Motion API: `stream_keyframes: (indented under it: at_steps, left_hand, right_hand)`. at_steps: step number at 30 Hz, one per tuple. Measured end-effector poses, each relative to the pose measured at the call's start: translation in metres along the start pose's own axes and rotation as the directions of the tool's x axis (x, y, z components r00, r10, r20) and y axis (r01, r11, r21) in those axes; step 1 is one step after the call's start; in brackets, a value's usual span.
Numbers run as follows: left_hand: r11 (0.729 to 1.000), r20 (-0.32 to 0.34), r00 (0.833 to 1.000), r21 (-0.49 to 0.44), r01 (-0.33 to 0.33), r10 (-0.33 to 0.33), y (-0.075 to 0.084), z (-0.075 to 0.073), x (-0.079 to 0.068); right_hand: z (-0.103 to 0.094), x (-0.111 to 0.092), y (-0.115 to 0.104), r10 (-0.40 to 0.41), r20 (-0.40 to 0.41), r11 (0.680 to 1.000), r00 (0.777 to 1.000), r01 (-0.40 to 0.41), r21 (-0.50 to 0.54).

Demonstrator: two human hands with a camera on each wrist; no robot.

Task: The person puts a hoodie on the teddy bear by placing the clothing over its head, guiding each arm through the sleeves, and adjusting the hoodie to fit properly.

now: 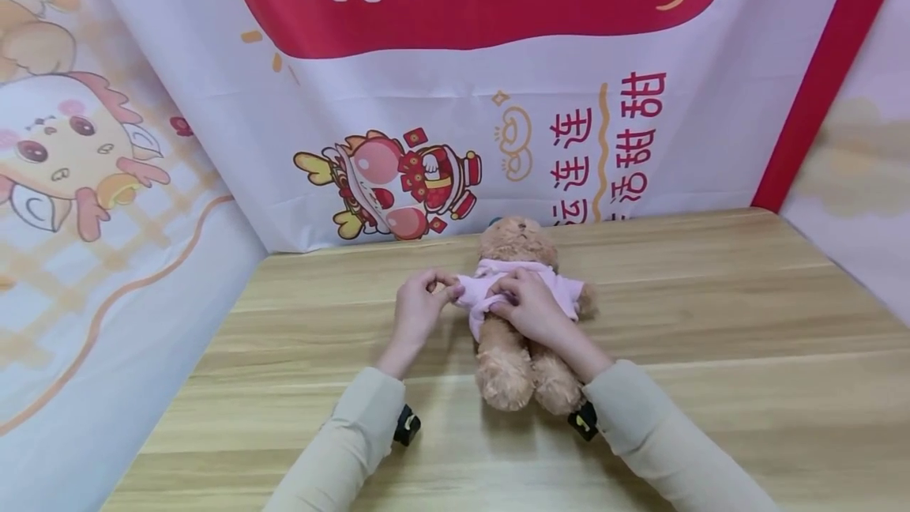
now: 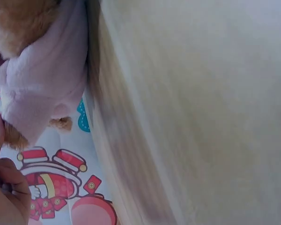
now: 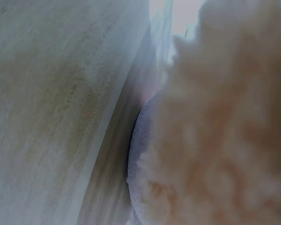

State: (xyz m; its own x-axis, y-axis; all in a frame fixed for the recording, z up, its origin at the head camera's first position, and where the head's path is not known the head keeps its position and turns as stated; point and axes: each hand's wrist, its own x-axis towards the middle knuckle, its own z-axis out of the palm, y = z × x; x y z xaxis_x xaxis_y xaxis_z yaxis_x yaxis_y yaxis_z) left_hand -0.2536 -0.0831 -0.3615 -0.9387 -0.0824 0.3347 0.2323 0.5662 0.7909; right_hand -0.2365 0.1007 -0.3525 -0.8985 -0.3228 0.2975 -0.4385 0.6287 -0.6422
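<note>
A light-brown teddy bear [image 1: 503, 374] lies on its back on the wooden table, head toward the backdrop. It wears a pale pink shirt [image 1: 565, 288], whose lower front is bunched up. My left hand [image 1: 418, 308] pinches at the end of the sleeve on the bear's left-hand side as I see it. In the left wrist view, brown fur [image 2: 14, 137] shows at that sleeve's opening beside my fingers. My right hand [image 1: 532, 308] lies over the belly and pinches the shirt's front near the hem. Blurred fur [image 3: 225, 131] fills much of the right wrist view, hiding that hand.
The wooden table [image 1: 306, 385] extends around the bear. Behind it hangs a white and red printed backdrop [image 1: 441, 125]; a patterned cloth [image 1: 142, 283] covers the left side. Black wrist devices [image 1: 407, 425] sit below both cuffs.
</note>
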Motion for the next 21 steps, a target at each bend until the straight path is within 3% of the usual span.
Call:
stream_keyframes:
  at_steps: [4,10,15,21]
  left_hand:
    - [0.997,-0.004,0.997,-0.015,0.071,-0.071,-0.001,-0.003,0.003]
    - [0.993,0.017,0.993,-0.015,0.12,-0.12,-0.007,-0.008,0.009]
    - [0.974,0.012,0.975,-0.048,0.222,-0.222,-0.009,-0.008,0.011]
    - [0.954,-0.036,0.954,-0.045,0.296,-0.298,-0.014,-0.007,0.014]
  right_hand:
    - [0.0,-0.001,0.001,-0.019,-0.002,1.0,1.0,0.019,0.009]
    - [-0.001,0.0,0.003,-0.054,-0.005,0.999,0.999,0.054,0.008]
    - [-0.004,-0.003,0.005,-0.104,0.026,0.995,0.994,0.104,0.001]
    - [-0.007,-0.006,0.006,-0.156,0.118,0.987,0.981,0.15,0.053]
